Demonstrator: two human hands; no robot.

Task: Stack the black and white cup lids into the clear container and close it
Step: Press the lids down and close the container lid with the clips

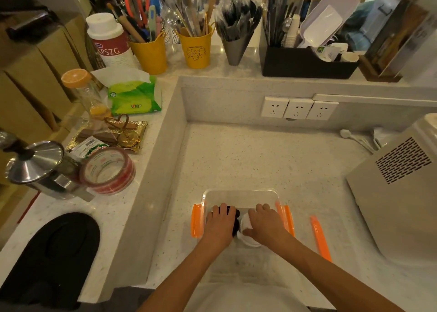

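Both hands inside clear container [238,194]: left hand [221,224] presses black lids [236,219], right hand [266,224] flat on white lids [246,239], seating stacks side by side.

Clear container [238,194]: rectangular, transparent plastic, open-topped, upright on the speckled counter, near centre. Orange latch flaps [196,220] hang open on its left and right sides. Black cup lids [236,219]: in the left half of the container, largely hidden. White cup lids [247,239]: just right of the black ones, at the near edge. Container lid: clear with an orange latch [321,238], lying to the near right; outline faint.
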